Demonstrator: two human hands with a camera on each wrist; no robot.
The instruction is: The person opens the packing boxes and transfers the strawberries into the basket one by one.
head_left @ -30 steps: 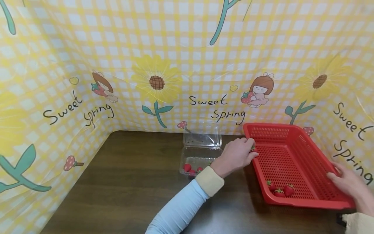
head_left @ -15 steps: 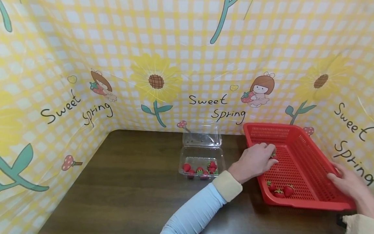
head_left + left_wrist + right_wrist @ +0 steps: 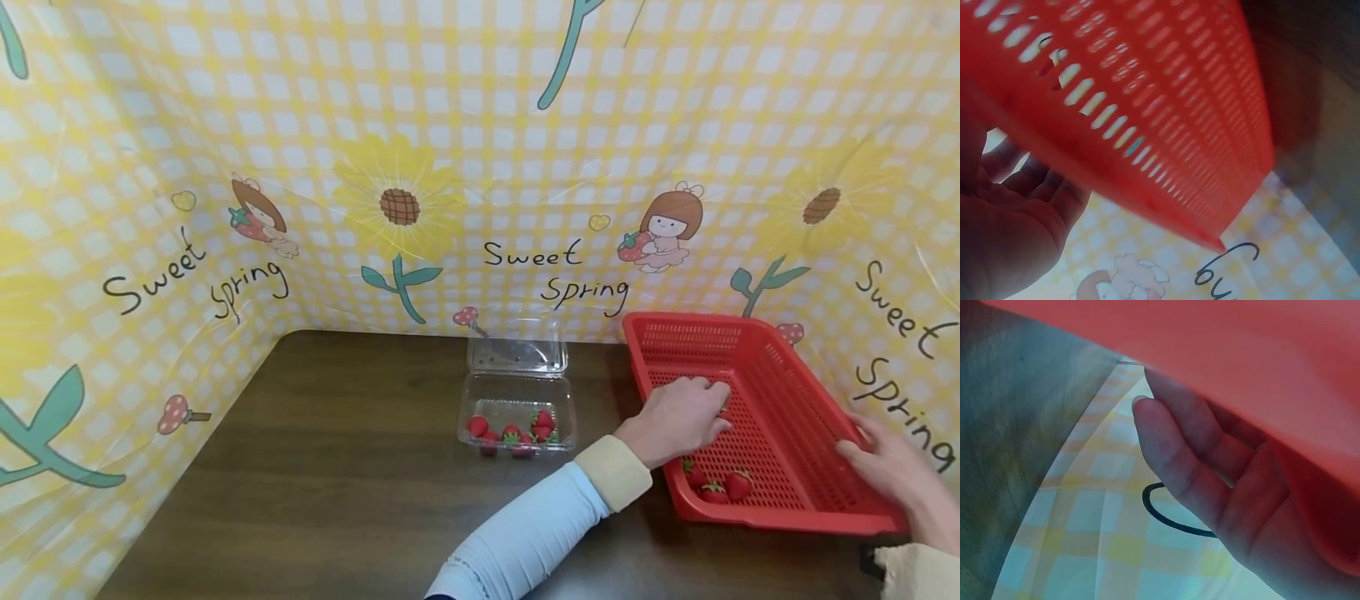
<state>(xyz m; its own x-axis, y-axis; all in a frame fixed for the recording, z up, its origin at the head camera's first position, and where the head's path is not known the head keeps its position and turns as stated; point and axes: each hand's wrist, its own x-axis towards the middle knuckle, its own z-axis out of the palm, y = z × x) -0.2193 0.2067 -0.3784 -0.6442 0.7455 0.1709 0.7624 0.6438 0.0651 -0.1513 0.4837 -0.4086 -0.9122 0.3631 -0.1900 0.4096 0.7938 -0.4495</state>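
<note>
My left hand point(image 3: 678, 421) reaches over the near-left rim of a red slotted plastic basket point(image 3: 813, 408). Its thumb and fingers pinch a strawberry point(image 3: 723, 411), mostly hidden behind them. From the left wrist, the palm point(image 3: 1016, 231) shows beside the basket's slotted wall point(image 3: 1160, 81). At the far right, my right hand point(image 3: 896, 467) holds the basket's side, thumb over the rim; in the right wrist view its fingers point(image 3: 1179, 450) lie along the outside, under the rim. A few strawberries point(image 3: 738, 485) lie in the basket's near-left corner.
A clear plastic clamshell box point(image 3: 468, 400) stands left of the basket, lid raised, with several strawberries point(image 3: 512, 437) along its front. Both rest on a dark wooden table point(image 3: 337, 467). Yellow-checked cloth point(image 3: 525, 167) walls in the back and sides.
My left hand has moved right from the basket's left rim to above its floor, carrying the strawberry. It no longer blocks the view of the clear box. The right hand stays on the basket.
</note>
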